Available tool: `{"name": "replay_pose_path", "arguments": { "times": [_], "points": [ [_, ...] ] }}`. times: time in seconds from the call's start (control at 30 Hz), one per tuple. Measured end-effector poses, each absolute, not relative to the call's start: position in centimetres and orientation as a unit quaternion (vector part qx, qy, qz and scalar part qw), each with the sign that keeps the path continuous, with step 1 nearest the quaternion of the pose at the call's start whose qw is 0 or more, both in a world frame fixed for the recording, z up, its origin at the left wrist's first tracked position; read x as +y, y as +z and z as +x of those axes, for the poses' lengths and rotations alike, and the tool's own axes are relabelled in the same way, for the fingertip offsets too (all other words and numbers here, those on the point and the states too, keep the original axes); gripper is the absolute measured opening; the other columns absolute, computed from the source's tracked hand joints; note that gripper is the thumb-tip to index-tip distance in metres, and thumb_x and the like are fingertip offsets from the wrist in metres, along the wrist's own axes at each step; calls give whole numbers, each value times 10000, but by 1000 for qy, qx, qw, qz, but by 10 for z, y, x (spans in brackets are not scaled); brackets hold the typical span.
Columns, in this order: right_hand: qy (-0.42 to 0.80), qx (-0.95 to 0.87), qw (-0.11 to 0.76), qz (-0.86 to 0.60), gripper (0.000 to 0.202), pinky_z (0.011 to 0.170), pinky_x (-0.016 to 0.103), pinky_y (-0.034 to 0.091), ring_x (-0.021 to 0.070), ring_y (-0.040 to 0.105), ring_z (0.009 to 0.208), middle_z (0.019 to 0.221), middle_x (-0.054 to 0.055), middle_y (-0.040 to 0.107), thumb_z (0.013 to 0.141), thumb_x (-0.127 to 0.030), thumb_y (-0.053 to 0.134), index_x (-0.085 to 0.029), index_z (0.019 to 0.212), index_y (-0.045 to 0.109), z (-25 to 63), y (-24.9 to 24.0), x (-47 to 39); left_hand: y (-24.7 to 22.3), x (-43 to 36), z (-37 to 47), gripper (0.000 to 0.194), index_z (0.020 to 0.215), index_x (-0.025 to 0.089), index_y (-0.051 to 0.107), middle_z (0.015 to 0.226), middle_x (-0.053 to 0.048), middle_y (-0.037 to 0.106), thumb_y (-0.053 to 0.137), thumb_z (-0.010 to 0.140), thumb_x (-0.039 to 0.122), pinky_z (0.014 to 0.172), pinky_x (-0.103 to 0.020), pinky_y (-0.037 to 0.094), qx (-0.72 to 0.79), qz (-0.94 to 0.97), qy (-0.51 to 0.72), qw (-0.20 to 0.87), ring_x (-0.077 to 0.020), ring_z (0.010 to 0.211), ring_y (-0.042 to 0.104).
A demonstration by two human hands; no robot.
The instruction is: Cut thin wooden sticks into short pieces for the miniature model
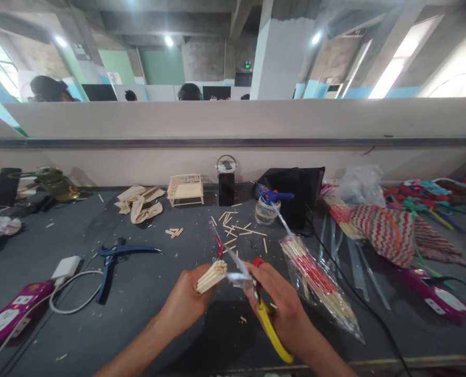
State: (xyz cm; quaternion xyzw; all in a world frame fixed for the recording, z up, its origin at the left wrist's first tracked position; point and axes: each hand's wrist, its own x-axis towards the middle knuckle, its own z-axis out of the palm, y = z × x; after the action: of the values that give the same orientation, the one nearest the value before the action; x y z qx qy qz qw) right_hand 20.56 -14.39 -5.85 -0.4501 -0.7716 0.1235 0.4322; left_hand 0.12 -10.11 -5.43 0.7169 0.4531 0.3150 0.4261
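A bundle of pale wooden sticks (212,276) is gripped in my left hand (188,297), their cut ends pointing up and to the right. My right hand (280,299) holds scissors (271,332) with yellow and red handles; the blades are blurred and lie close to the right side of the bundle. Just beyond the hands, a clear strip with a red part (218,246) rests on the dark table. Short loose sticks (233,230) are scattered farther back. Right of my right hand is a plastic bag of red-marked sticks (315,272).
A small wooden bench model (186,189) and a phone (226,189) stand at the back. Blue pliers-like cutters (109,262) and a purple power strip (17,311) lie left. A glue gun (274,197) rests on a jar (267,212); knitted fabric (386,230) lies right.
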Motion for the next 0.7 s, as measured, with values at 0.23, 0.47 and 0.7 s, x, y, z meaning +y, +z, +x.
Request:
{"name": "replay_pose_path", "arguments": {
  "times": [0.23, 0.47, 0.7],
  "points": [
    [267, -653, 492, -511, 354, 627, 182, 515, 113, 616, 663, 794, -20, 625, 833, -283, 584, -243, 1182, 544, 187, -53, -143, -67, -92, 4, 241, 901, 173, 653, 779, -18, 709, 461, 786, 84, 613, -204, 421, 505, 754, 308, 286, -139, 682, 635],
    [306, -626, 480, -533, 300, 582, 171, 508, 105, 603, 610, 760, -11, 612, 806, -289, 581, -208, 1094, 603, 188, -58, -138, -64, -81, -8, 322, 1083, 210, 624, 775, -53, 728, 470, 812, 129, 616, -242, 421, 583, 790, 175, 70, -200, 721, 688],
    [333, -602, 483, -542, 326, 594, 192, 505, 118, 589, 634, 787, -2, 611, 819, -340, 571, -220, 1122, 591, 193, -66, -145, -48, -77, -10, 327, 1116, 215, 609, 787, -76, 726, 452, 838, 148, 589, -247, 383, 576, 809, 120, 11, -204, 694, 673]
  ]
}}
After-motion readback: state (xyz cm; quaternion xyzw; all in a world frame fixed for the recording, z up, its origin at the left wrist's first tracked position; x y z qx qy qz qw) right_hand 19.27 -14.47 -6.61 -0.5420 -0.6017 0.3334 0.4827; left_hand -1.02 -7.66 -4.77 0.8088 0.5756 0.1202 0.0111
